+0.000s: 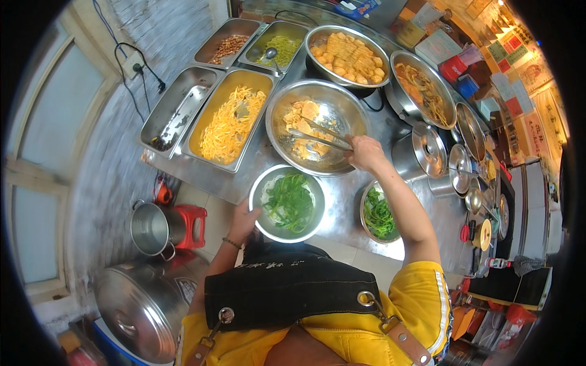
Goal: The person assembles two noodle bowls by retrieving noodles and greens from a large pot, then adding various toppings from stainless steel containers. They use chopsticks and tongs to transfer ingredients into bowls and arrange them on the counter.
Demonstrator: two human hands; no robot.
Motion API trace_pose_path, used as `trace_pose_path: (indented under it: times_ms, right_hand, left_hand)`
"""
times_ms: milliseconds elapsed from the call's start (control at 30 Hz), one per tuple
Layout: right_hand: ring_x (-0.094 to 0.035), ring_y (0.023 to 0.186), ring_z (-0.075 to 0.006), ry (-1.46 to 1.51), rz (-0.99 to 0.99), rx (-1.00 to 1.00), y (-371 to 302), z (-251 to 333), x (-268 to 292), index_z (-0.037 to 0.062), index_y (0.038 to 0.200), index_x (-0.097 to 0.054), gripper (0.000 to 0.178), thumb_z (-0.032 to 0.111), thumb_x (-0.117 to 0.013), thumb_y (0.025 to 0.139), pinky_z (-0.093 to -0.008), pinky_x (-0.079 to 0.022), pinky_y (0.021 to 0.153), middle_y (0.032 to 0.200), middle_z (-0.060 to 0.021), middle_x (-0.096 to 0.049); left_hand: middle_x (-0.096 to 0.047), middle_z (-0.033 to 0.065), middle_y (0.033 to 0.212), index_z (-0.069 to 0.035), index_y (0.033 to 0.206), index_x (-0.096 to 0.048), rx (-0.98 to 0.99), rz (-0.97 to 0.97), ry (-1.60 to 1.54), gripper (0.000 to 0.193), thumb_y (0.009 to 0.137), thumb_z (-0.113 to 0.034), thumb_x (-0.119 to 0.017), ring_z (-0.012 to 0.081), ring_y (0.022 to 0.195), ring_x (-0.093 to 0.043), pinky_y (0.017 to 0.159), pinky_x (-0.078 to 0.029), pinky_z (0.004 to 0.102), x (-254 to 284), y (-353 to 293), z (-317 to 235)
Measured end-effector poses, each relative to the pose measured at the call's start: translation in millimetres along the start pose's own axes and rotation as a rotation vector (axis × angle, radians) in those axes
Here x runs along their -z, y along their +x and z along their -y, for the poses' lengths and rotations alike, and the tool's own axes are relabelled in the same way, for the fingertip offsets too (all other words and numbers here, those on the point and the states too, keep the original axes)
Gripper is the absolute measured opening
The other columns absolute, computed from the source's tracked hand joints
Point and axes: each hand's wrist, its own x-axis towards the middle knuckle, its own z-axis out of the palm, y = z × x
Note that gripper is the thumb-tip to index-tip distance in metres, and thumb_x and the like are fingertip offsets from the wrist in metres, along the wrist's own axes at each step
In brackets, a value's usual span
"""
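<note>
My left hand [243, 222] grips the left rim of a metal bowl [320, 204] at the table's near edge. Leafy greens [290, 201] lie inside it. My right hand [365, 152] is closed around metal tongs [323, 138], which point left into a wide steel basin [348, 113] just beyond. The tongs' tips are at yellow-orange pieces of food [302, 116] in the basin; whether a piece is pinched between them I cannot tell. Under my right forearm stands a second bowl with greens [380, 216], partly hidden by the arm.
Rectangular trays hold yellow shreds [235, 125], peanuts [230, 49] and chopped green food [284, 49]. A nearly bare tray [177, 110] sits at the left. Beyond are a pan of golden puffs [348, 58] and a brown stew pot [427, 91]. Lidded pots [427, 149] stand right.
</note>
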Motion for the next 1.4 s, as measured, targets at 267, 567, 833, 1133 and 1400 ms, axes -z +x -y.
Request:
trace_pose_path:
  times_ms: [267, 567, 833, 1133, 1400]
  right_hand:
    - [-0.063, 0.091, -0.0339, 0.255, -0.085, 0.017, -29, -43, 14, 0.0055, 0.115, -0.061, 0.044, 0.024, -0.069, 0.076, -0.0404, -0.049, 0.08, 0.094, -0.0197, -0.065]
    - [-0.066, 0.081, -0.0307, 0.419, 0.146, 0.145, -100, -16, 67, 0.0033, 0.121, -0.058, 0.053, 0.021, -0.074, 0.073, -0.0357, -0.049, 0.075, 0.079, -0.0232, -0.065]
    - [-0.065, 0.068, -0.0219, 0.574, 0.017, -0.134, -21, -50, 43, -0.0067, 0.107, -0.063, 0.047, 0.022, -0.073, 0.071, -0.0324, -0.05, 0.065, 0.074, -0.0165, -0.066]
    - [-0.061, 0.099, -0.0324, 0.171, -0.06, -0.069, 40, -23, -2, 0.0106, 0.11, -0.067, 0.04, 0.022, -0.07, 0.072, -0.04, -0.048, 0.085, 0.1, -0.016, -0.067]
    - [-0.064, 0.088, -0.0316, 0.44, -0.038, -0.026, -8, -42, 18, 0.0086, 0.114, -0.064, 0.039, 0.016, -0.069, 0.076, -0.0388, -0.048, 0.077, 0.092, -0.0191, -0.067]
  left_hand:
    - [-0.061, 0.0045, 0.07, -0.001, 0.103, -0.057, -0.089, -0.203, -0.094, 0.023, 0.081, -0.004, -0.051, 0.01, 0.046, -0.055, 0.034, -0.044, 0.0227, 16, -9, 12]
    - [-0.06, 0.0038, 0.07, -0.002, 0.103, -0.057, -0.043, -0.266, -0.133, 0.022, 0.083, -0.004, -0.049, 0.0093, 0.045, -0.054, 0.034, -0.042, 0.022, 16, -11, -12]
    - [-0.061, 0.0034, 0.071, -0.004, 0.101, -0.057, -0.015, -0.296, -0.118, 0.019, 0.083, -0.006, -0.05, 0.0087, 0.046, -0.054, 0.034, -0.043, 0.0214, 14, -10, -10]
    - [-0.061, 0.0039, 0.071, -0.004, 0.1, -0.057, -0.021, -0.313, -0.127, 0.019, 0.083, -0.007, -0.05, 0.0095, 0.046, -0.054, 0.034, -0.043, 0.0221, 14, -11, -9]
    - [-0.061, 0.0044, 0.071, -0.002, 0.099, -0.058, -0.027, -0.309, -0.109, 0.019, 0.082, -0.007, -0.05, 0.0098, 0.045, -0.054, 0.034, -0.043, 0.0227, 17, -6, -11]
